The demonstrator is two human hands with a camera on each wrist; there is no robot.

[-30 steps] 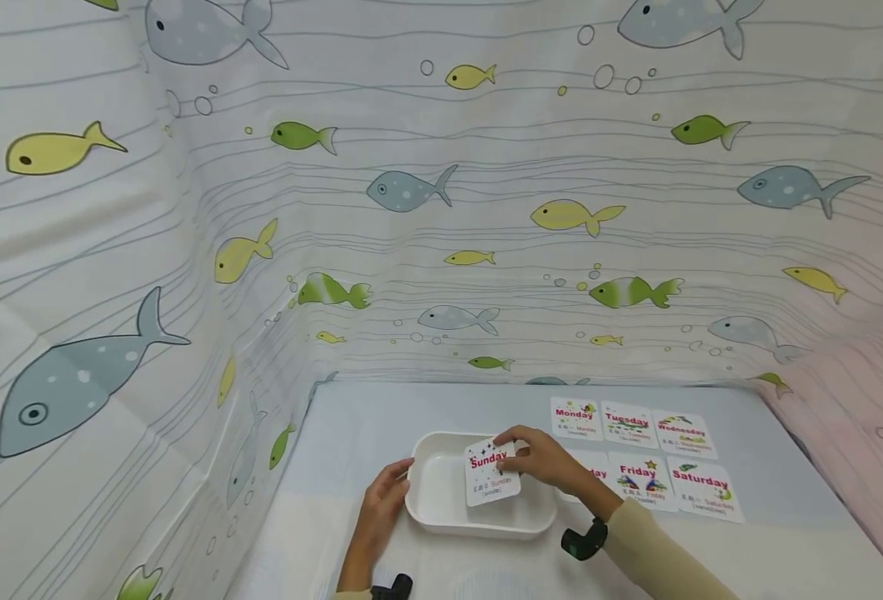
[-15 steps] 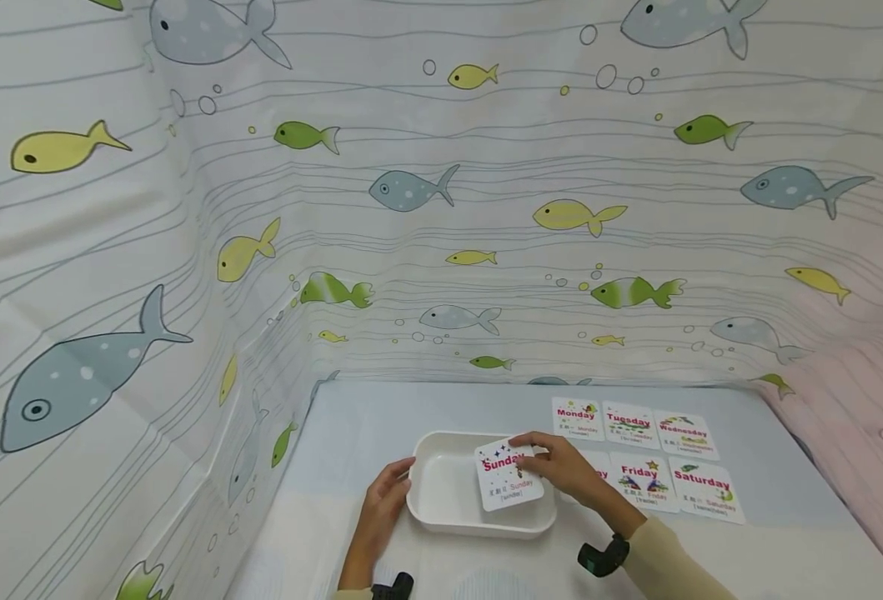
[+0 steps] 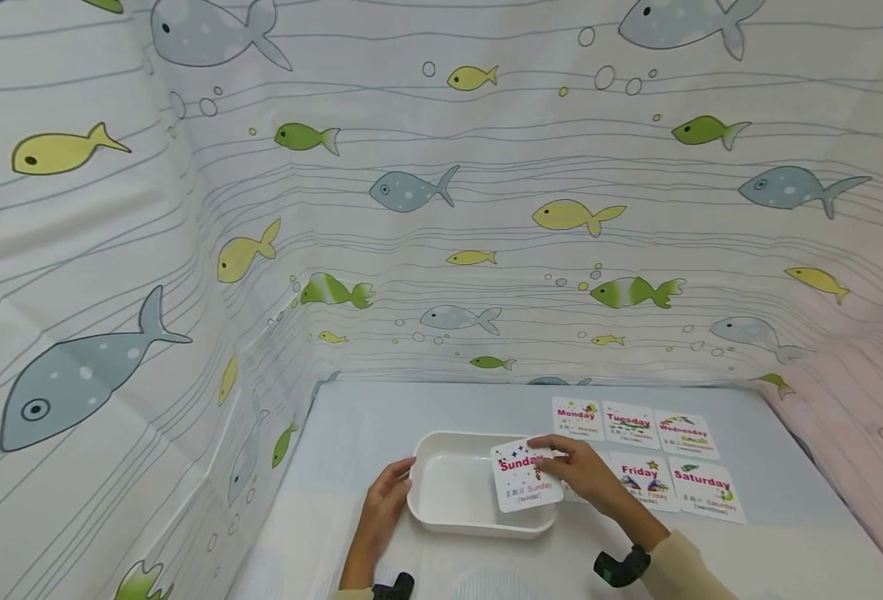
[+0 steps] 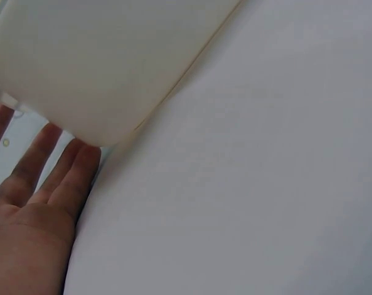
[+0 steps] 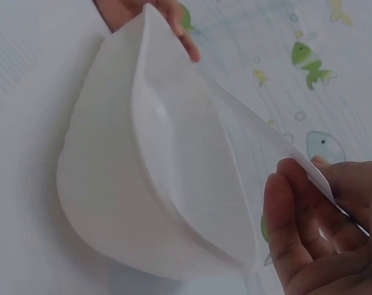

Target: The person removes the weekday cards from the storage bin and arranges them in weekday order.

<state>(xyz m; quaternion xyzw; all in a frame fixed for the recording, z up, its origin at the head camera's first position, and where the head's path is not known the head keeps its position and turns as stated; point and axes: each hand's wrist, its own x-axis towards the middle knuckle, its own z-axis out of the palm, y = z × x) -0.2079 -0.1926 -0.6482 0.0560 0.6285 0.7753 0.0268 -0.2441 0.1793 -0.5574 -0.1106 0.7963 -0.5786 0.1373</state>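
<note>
My right hand [image 3: 582, 471] pinches a white card [image 3: 524, 493] printed "Sunday" in red by its upper right corner. The card is tilted over the right end of a white tray [image 3: 441, 524], and in the right wrist view its thin edge [image 5: 256, 120] runs between thumb and fingers. At the tray's left end, my left hand [image 3: 383, 508] touches the outer wall near the rim. The left wrist view shows the fingers [image 4: 75, 178] of that hand extended, their tips at the tray wall [image 4: 112, 74]. Inside, the visible part of the tray holds nothing.
To the right on the pale cloth lie two rows of day cards: Monday [image 3: 576, 419], Tuesday [image 3: 629, 425] and Wednesday [image 3: 684, 435] behind, Friday [image 3: 647, 492] and Saturday [image 3: 704, 492] in front. Another front card is mostly hidden by the right hand. Fish-patterned curtains [image 3: 486, 183] surround the table.
The right hand has carried the Sunday card rightward across the tray to its right end, and the right forearm has shifted right too. The left hand and tray have stayed put.
</note>
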